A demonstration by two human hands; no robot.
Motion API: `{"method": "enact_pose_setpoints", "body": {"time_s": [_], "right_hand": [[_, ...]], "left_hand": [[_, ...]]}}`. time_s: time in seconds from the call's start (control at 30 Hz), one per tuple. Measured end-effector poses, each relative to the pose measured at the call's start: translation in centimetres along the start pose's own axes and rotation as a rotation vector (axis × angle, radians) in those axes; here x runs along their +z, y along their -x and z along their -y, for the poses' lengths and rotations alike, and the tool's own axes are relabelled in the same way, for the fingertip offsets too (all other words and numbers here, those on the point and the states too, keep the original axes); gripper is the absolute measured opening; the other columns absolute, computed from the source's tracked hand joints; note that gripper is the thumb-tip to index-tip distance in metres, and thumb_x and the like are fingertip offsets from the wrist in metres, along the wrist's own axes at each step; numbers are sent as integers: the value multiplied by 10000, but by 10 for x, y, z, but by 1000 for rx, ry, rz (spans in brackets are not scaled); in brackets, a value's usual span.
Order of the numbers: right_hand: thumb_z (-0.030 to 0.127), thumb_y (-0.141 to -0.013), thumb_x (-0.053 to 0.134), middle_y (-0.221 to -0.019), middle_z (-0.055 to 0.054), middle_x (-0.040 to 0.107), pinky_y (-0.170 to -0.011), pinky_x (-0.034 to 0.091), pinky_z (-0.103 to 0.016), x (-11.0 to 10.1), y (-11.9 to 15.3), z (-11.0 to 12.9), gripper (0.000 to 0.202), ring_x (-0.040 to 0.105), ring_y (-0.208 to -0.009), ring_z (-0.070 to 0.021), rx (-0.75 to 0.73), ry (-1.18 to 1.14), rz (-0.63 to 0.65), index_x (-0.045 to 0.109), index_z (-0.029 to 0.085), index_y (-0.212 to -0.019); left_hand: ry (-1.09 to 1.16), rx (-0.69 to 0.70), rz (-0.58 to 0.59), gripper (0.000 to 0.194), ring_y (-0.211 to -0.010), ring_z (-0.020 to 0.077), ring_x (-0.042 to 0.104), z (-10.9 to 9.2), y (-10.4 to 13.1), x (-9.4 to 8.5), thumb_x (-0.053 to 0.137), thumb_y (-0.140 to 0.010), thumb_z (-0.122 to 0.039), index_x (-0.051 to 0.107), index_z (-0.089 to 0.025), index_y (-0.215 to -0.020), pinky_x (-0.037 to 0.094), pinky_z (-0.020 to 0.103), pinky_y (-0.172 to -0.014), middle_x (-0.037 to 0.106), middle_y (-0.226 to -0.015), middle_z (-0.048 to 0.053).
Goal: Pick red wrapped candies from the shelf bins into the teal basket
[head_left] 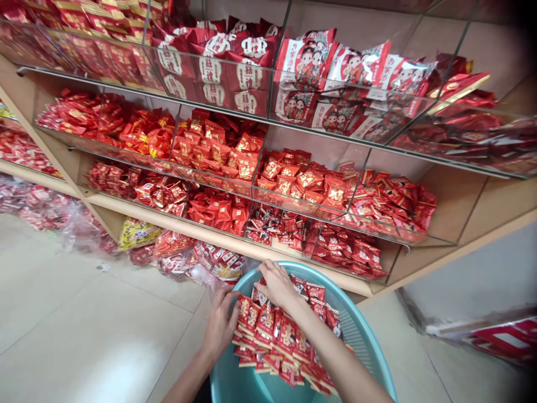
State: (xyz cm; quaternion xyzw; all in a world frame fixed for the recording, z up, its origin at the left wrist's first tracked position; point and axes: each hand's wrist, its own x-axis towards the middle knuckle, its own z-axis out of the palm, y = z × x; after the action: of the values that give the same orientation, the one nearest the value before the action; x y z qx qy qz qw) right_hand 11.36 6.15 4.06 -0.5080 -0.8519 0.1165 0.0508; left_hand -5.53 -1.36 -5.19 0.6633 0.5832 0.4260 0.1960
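Note:
A teal plastic basket (371, 341) stands at the bottom centre, holding a heap of small red packets (279, 333) with gold and white print. My left hand (222, 319) is at the heap's left edge, thumb and fingers curved around the side of the packets. Over the upper part of the heap reaches my right hand (274, 285), its fingers bent down at the packets near the basket's far rim. Whether its fingertips grip a packet is hidden.
Wooden shelves (201, 229) with clear glass dividers span the view ahead, full of red packets (210, 145). Plastic bags (172, 254) of packets lie on the tiled floor (84, 324) under them. A grey wall (474, 280) is at the right.

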Motion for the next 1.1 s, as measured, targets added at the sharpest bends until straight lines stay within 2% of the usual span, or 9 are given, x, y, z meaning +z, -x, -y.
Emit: {"method": "enact_pose_setpoints", "body": {"time_s": [0.07, 0.23, 0.4, 0.5, 0.67, 0.8, 0.97, 1.1], "right_hand": [[307, -797, 575, -1106, -101, 528, -836, 366, -369, 0, -5, 2, 276, 501, -1030, -246, 0, 22, 40, 526, 175, -1035], [200, -790, 568, -1071, -37, 521, -806, 338, -331, 1, -4, 0, 186, 550, -943, -186, -106, 20, 89, 524, 210, -970], [269, -815, 552, -1068, -43, 508, -808, 309, -351, 5, 2, -7, 143, 550, -931, -195, -165, 39, 95, 550, 206, -944], [255, -824, 538, -1062, -39, 522, -813, 301, -349, 8, 5, -11, 157, 556, -883, -174, -180, 40, 123, 577, 216, -971], [236, -824, 535, -1057, -35, 551, -853, 286, -352, 12, 6, -14, 153, 542, -948, -181, -207, -22, 137, 645, 222, -929], [266, -846, 516, -1010, -51, 562, -849, 314, -346, 15, 9, -15, 180, 531, -957, -190, -171, -46, 102, 649, 194, -943], [331, -878, 471, -1053, -75, 551, -882, 337, -368, 20, 17, -12, 291, 536, -956, -202, -67, -105, -58, 600, 183, -1093], [326, -873, 476, -1064, -103, 548, -945, 325, -406, 25, 20, -5, 309, 542, -976, -227, -10, -45, -132, 598, 147, -1093]], "left_hand": [[2, 1, -5, 226, -1110, 245, 516, 0, 0, -1, 434, -873, -275, 593, -196, -1013, 436, 439, -953, 541, -1146, 107], [8, -2, -12, 225, -1106, 245, 521, -1, 0, -1, 435, -871, -265, 595, -195, -1013, 437, 444, -952, 545, -1145, 109], [17, 1, -13, 219, -1117, 241, 513, -1, 1, -1, 441, -865, -254, 599, -195, -1005, 427, 437, -966, 549, -1146, 101], [20, 0, -11, 219, -1123, 241, 508, -2, 0, -1, 440, -866, -252, 602, -197, -1004, 425, 435, -967, 551, -1147, 99], [21, -6, -13, 220, -1118, 245, 513, -2, 0, -1, 445, -864, -257, 604, -200, -1005, 430, 440, -962, 552, -1147, 100], [23, -9, -11, 222, -1128, 241, 507, -2, 1, -1, 441, -867, -259, 601, -200, -1010, 427, 433, -968, 549, -1148, 100], [23, -12, -9, 222, -1129, 243, 507, -2, 1, 0, 441, -867, -260, 600, -198, -1008, 419, 441, -976, 550, -1152, 102], [23, -9, -8, 223, -1134, 245, 504, -1, 1, 0, 437, -870, -262, 600, -202, -1009, 418, 446, -976, 547, -1159, 100]]}}
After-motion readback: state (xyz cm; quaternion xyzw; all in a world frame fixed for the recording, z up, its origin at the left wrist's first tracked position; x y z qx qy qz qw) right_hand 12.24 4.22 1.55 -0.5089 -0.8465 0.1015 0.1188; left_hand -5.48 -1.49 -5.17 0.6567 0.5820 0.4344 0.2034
